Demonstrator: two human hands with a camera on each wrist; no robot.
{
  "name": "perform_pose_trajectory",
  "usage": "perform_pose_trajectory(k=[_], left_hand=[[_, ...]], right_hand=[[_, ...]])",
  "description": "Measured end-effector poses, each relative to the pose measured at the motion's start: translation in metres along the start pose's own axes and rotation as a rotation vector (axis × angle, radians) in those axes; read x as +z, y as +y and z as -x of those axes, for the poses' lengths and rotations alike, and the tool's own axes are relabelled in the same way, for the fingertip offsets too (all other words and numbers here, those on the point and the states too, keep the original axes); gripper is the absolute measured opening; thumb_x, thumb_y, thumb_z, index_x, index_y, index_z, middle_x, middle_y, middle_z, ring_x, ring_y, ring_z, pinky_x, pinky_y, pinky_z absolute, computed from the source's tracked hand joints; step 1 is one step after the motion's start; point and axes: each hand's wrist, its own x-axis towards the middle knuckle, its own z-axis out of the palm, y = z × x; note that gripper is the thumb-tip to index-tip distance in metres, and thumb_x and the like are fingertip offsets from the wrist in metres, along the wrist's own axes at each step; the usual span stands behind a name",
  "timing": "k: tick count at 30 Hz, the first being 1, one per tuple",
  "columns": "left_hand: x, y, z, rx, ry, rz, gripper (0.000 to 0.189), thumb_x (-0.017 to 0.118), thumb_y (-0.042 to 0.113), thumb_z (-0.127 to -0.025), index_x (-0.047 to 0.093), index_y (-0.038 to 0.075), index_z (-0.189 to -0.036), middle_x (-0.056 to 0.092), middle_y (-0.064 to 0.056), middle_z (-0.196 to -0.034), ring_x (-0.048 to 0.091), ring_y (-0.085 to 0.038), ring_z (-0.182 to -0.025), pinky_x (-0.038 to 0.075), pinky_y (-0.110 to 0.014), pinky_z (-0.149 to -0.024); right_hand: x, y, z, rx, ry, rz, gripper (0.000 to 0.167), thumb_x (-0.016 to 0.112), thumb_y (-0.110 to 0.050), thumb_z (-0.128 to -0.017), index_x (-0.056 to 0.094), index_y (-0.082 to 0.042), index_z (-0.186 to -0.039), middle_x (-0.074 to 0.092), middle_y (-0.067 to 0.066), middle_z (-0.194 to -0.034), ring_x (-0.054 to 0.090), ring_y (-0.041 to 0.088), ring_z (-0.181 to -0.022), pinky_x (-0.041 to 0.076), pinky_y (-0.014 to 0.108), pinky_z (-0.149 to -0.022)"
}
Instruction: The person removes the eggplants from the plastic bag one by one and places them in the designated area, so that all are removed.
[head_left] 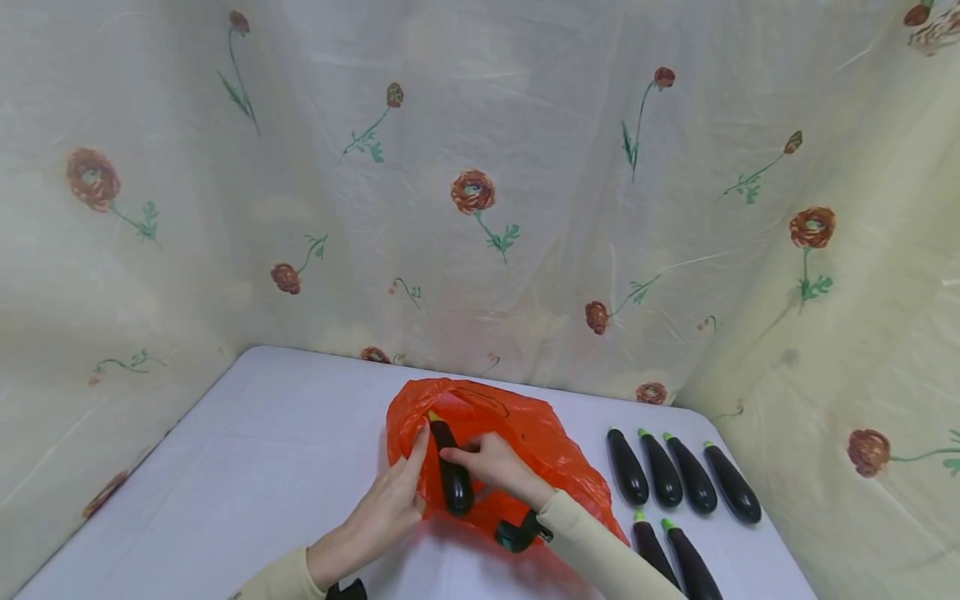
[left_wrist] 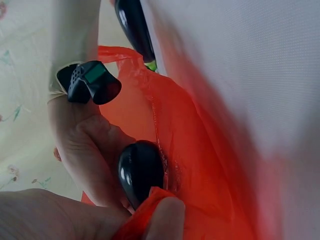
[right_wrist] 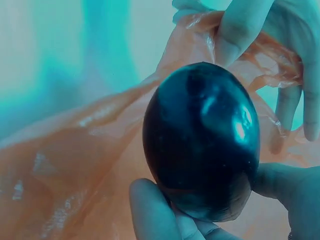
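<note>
A dark purple eggplant (head_left: 453, 479) with a yellowish-green stem end is held at the mouth of a red plastic bag (head_left: 558, 450). My right hand (head_left: 498, 467) grips it, thumb on one side and fingers on the other, as the right wrist view shows. On the left, my left hand (head_left: 386, 504) pinches the bag's rim between thumb and fingers, close beside the eggplant. The left wrist view catches the rounded dark end of the eggplant (left_wrist: 141, 172) next to the pinched red plastic. What lies deep inside the bag is hidden.
Several more eggplants (head_left: 693, 475) lie on the white table (head_left: 247, 467) to the right of the bag, in two rows. A flower-printed curtain (head_left: 540, 167) surrounds the table's back and sides. Each wrist wears a small black camera (head_left: 517, 533).
</note>
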Motion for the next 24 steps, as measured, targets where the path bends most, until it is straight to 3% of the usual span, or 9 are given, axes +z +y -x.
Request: perform_pose_trajectory(k=[2, 9, 17, 24], left_hand=[[0.000, 0.000, 0.000, -0.002, -0.003, 0.007, 0.092, 0.058, -0.013, -0.072, 0.014, -0.004, -0.152, 0.058, -0.024, -0.123, 0.052, -0.020, -0.085, 0.046, -0.029, -0.071], [-0.002, 0.001, -0.002, -0.074, -0.100, 0.075, 0.093, 0.059, -0.012, -0.076, 0.009, 0.001, -0.154, 0.054, -0.023, -0.131, 0.052, -0.019, -0.087, 0.054, -0.036, -0.081], [0.000, 0.001, -0.001, -0.049, -0.064, 0.057, 0.093, 0.058, -0.013, -0.075, 0.010, 0.000, -0.154, 0.059, -0.022, -0.120, 0.052, -0.019, -0.084, 0.054, -0.036, -0.080], [0.001, 0.002, -0.003, -0.081, -0.088, 0.089, 0.092, 0.058, -0.014, -0.075, 0.012, 0.000, -0.154, 0.047, -0.023, -0.141, 0.055, -0.022, -0.096, 0.051, -0.041, -0.090]], right_hand=[[-0.002, 0.000, 0.003, 0.013, -0.007, -0.005, 0.040, 0.068, -0.046, -0.085, 0.072, -0.007, -0.094, 0.066, 0.006, -0.077, 0.065, 0.019, -0.069, 0.056, 0.035, -0.056], [-0.007, 0.000, 0.018, 0.034, -0.022, 0.002, 0.044, 0.069, -0.046, -0.084, 0.071, -0.005, -0.098, 0.067, 0.007, -0.082, 0.064, 0.018, -0.070, 0.056, 0.035, -0.055], [-0.013, 0.002, 0.036, 0.045, -0.035, 0.000, 0.048, 0.070, -0.049, -0.083, 0.070, -0.007, -0.105, 0.067, 0.008, -0.091, 0.064, 0.020, -0.075, 0.056, 0.035, -0.057], [-0.018, 0.007, 0.055, 0.036, -0.062, 0.007, 0.048, 0.070, -0.050, -0.082, 0.070, -0.008, -0.105, 0.066, 0.007, -0.089, 0.063, 0.020, -0.073, 0.056, 0.034, -0.056]])
